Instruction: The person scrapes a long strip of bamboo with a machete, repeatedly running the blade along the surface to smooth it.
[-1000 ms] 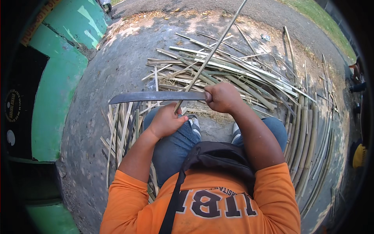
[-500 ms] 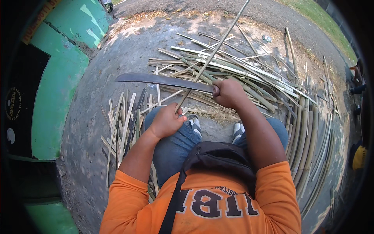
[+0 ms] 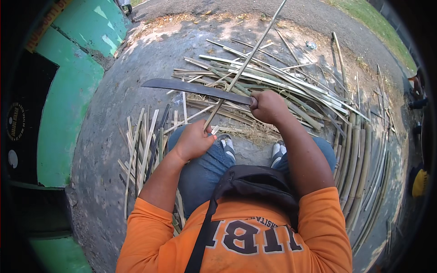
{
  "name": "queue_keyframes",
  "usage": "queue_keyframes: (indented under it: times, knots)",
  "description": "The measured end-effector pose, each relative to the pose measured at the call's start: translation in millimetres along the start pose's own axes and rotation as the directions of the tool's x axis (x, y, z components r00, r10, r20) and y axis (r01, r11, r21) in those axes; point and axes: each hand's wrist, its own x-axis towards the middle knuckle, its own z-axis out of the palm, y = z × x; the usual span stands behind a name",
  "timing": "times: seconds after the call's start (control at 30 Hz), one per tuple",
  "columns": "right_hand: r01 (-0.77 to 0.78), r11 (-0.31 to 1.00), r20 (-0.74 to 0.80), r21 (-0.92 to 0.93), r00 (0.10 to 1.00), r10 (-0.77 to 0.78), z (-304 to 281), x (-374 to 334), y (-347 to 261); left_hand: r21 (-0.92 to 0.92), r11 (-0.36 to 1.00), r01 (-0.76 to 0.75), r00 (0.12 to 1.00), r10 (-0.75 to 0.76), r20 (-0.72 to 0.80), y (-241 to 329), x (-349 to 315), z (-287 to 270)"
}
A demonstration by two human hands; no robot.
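over grey ground [image 3: 114, 86], left grip [image 3: 193, 142] closed round a strip [image 3: 249, 57], right grip [image 3: 269, 107] round a machete [image 3: 186, 87] (open room past its tip)

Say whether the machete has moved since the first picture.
Yes: the machete has moved up the view and slightly right, now farther above the loose strips at left.

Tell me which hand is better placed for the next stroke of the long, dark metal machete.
Likely the right hand: it grips the long, dark metal machete, which crosses the slender tan bamboo strip. The left hand is occupied, gripping that strip closer to the body.
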Motion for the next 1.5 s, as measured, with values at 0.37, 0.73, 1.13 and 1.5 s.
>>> queue_keyframes:
  times: [0.37,0.73,1.13,1.5]
  knots:
    - [0.069,0.997,0.036,-0.033,0.997,-0.068,5,-3,-3,0.030,0.993,-0.111,0.992,0.112,-0.051,1,-3,2]
    - [0.179,0.981,0.039,-0.073,0.983,-0.177,12,-15,-32,0.053,0.976,-0.212,0.971,0.216,-0.106,-11,1,6]
    - [0.129,0.984,-0.021,0.120,0.992,-0.127,12,-7,-9,-0.021,0.997,-0.075,0.996,0.074,-0.054,1,-2,0]
    - [-0.067,0.995,-0.036,0.070,0.997,0.070,-3,5,22,0.057,0.998,-0.035,0.999,0.036,-0.015,5,-2,2]
